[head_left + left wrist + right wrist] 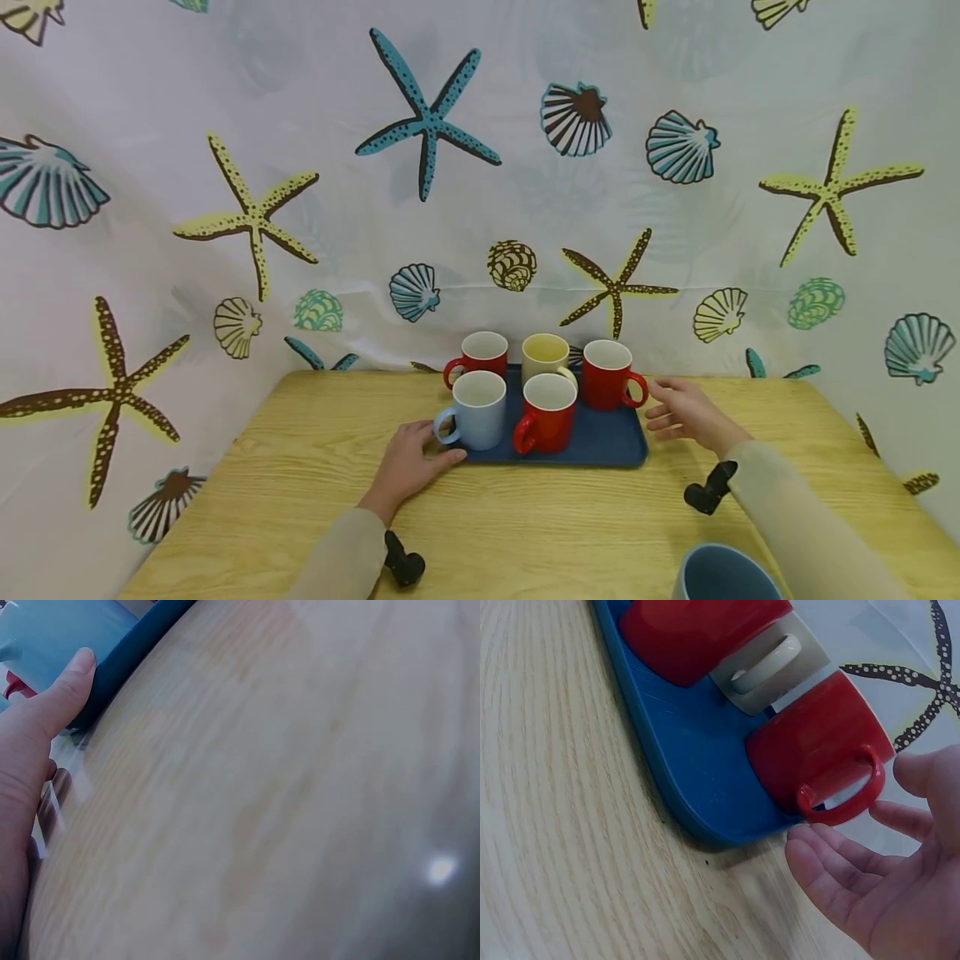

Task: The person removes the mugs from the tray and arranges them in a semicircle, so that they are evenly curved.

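Observation:
A dark blue tray (607, 442) lies on the table, bearing several upright mugs. The light blue mug (482, 417) and a red mug (551, 421) stand in front. Behind them are a red mug (486, 354), a cream mug (542, 358) and another red mug (603, 379) at the right. At the tray's front left corner is my left hand (412, 462), its thumb (71, 690) against the rim beside the light blue mug; its other fingers are partly hidden. My right hand (693, 412) spreads loosely by the right end, fingertips near the right red mug's handle, holding nothing.
A greyish-blue mug or cup (727, 575) stands on the wooden table (525, 533) at the lower right, cut by the frame edge near my right sleeve. A white cloth (480, 208) with starfish and shells hangs right behind the tray and along both sides.

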A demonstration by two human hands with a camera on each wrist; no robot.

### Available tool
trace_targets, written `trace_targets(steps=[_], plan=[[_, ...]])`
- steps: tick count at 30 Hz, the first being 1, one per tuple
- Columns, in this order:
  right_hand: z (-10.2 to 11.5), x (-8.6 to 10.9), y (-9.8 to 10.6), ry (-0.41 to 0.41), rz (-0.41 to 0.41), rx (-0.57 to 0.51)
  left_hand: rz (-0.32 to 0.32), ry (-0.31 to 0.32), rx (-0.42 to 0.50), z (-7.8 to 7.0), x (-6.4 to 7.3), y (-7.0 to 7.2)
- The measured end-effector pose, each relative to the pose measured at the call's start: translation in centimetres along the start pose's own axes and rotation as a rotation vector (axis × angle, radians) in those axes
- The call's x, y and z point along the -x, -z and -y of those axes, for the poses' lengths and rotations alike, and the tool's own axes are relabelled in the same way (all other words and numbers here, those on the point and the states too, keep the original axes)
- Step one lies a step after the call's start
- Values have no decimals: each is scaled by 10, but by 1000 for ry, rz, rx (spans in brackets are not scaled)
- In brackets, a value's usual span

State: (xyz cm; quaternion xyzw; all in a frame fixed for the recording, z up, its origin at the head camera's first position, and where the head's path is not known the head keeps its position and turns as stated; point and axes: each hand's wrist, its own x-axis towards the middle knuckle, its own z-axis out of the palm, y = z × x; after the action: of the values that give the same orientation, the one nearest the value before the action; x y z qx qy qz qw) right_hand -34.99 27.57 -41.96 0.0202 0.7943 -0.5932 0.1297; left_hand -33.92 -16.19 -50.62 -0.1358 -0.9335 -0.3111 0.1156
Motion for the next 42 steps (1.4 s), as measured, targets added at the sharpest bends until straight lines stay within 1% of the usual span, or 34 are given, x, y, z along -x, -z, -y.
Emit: trace_targets(steps=[5, 10, 19, 23, 27, 30, 34, 38, 42], plan=[[-1, -9, -10, -7, -10, -7, -6, 2, 25, -2, 1, 2], [-1, -15, -13, -27, 0, -19, -10, -2, 22, -1, 1, 2], [2, -16, -15, -50, -12, -73, -8, 10, 15, 0, 0, 1], [3, -17, -17, -61, -21, -71, 2, 20, 15, -1, 0, 1], [3, -16, -17, -61, -32, -41, 6, 27, 7, -1, -1, 1], [4, -13, -18, -52, -42, -30, -1, 11, -4, -1, -2, 1], [7, -9, -20, -58, -47, -69, -11, -17, -11, 2, -3, 0], [10, -2, -23, -66, -28, -125, -12, -14, -12, 3, -2, 1], [11, 6, -23, -67, -21, -127, -11, -28, -9, 4, -1, 0]])
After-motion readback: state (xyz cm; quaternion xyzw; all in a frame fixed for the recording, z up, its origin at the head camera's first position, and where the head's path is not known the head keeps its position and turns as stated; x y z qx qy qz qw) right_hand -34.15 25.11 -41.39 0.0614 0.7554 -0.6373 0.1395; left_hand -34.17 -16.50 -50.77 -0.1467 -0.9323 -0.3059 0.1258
